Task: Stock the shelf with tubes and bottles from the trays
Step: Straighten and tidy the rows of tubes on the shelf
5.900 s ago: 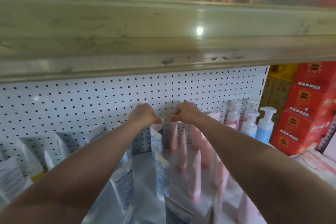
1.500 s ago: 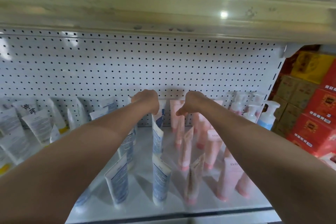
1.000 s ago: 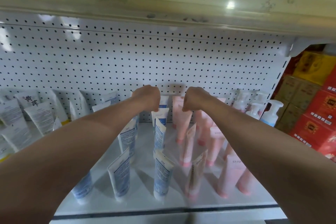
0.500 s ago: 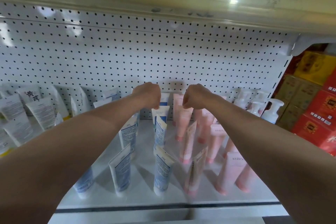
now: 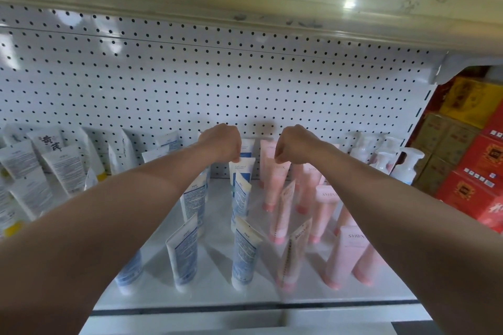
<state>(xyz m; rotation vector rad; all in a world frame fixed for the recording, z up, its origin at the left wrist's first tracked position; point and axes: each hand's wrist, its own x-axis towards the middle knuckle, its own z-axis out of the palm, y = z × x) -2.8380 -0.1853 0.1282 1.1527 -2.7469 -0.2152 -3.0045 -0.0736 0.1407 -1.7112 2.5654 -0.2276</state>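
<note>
Shelf [image 5: 217,291]: blue tubes [image 5: 243,258], pink tubes [image 5: 275,182] upright.

A white shelf [image 5: 217,291] with a pegboard back carries standing tubes cap-down. Blue-and-white tubes [image 5: 243,258] run from back to front edge near the middle; pink tubes [image 5: 344,255] stand just beside them toward the right. White tubes [image 5: 64,168] crowd the left end, and pump bottles [image 5: 407,164] fill the back right corner.
</note>
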